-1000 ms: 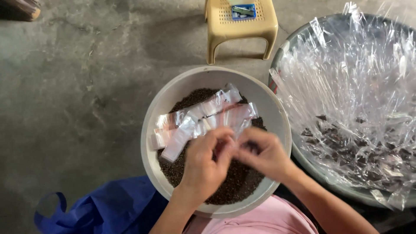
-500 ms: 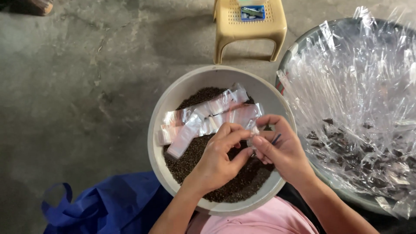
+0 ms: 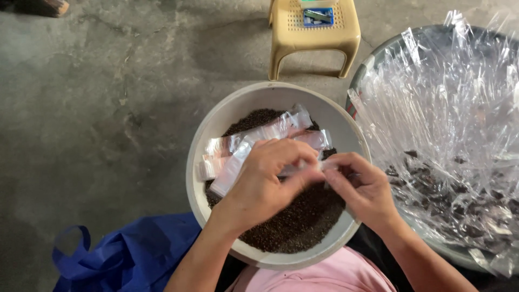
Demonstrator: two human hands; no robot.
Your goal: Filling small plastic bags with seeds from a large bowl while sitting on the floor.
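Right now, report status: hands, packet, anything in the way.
Both hands, left and right, pinch one clear packet over the bowl of dark grains. More packets lie beneath. Nothing blocking.

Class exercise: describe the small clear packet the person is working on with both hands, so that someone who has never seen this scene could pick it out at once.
Find the round grey bowl of dark seeds in the middle of the concrete floor. Above the seeds, the left hand and the right hand meet, pinching a small clear plastic packet between their fingertips. Unlike the loose pile of similar packets resting on the seeds behind, it is lifted and held.
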